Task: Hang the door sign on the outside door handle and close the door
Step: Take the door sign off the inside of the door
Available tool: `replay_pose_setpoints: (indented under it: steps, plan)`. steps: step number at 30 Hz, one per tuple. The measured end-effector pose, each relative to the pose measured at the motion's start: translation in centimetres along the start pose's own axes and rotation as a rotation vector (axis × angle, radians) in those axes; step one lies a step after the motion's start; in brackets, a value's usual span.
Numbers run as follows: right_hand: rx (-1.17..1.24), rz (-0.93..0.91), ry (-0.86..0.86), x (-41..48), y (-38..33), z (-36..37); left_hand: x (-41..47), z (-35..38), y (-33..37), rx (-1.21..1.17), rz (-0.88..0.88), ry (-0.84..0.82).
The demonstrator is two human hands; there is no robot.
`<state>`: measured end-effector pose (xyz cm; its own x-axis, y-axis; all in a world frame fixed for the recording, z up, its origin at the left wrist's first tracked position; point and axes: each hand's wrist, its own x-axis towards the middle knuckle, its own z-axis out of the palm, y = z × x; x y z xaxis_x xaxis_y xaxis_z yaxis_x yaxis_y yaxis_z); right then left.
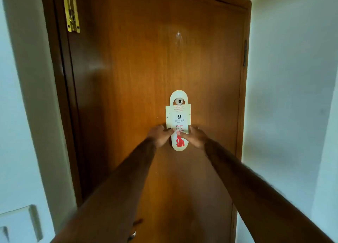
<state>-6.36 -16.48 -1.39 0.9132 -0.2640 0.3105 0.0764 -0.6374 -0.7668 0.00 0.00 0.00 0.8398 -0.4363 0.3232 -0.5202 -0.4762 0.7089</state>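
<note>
Both forearms are reaching out, and we're pinching the door sign point(178, 121) with the fingers of the left hand point(161, 135) and right hand point(194, 136) at its lower half. It's hanging upright from a peg point(179, 101) mid-door point(128, 96), long axis vertical, straight ahead. Handle point(136, 224) is sitting way lower, by the left edge.

Single head-worn wide view, facing a wooden door point(139, 89) straight on, within arm's reach (edges bowed)

Counted: one door point(139, 81), one door sign point(178, 114), one brass bolt point(71, 10), two hands: left hand point(161, 135), right hand point(196, 136).
</note>
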Motion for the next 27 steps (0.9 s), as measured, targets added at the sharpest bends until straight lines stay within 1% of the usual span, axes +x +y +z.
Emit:
replay_pose_setpoints:
  steps: [2,4,9,13,18,20,24,27]
  plan:
    - [0.074,0.026,0.057,0.5,0.1,-0.1,0.1,0.6,0.3,-0.091,-0.006,-0.016]
    - [0.134,0.06,0.07,1.0,0.3,0.0,-0.1,1.5,0.2,-0.157,-0.013,-0.017]
    - [0.246,0.082,0.073,2.0,1.0,0.1,0.2,3.0,0.4,-0.156,0.022,-0.04]
    - [0.274,0.085,0.039,2.4,1.3,-0.2,0.6,4.0,0.8,-0.184,0.008,-0.02]
    - [0.253,0.071,0.053,2.4,1.5,-0.7,0.8,4.2,1.2,-0.152,0.037,0.014]
    - [0.226,0.067,0.085,2.4,1.6,-1.0,0.8,4.1,1.1,-0.184,0.061,0.026]
    - [0.114,0.056,0.194,2.5,1.5,-1.4,0.7,3.5,1.0,-0.215,0.082,0.066]
    - [0.064,0.025,0.319,2.3,0.9,-1.9,0.7,2.6,1.3,-0.193,0.106,0.103]
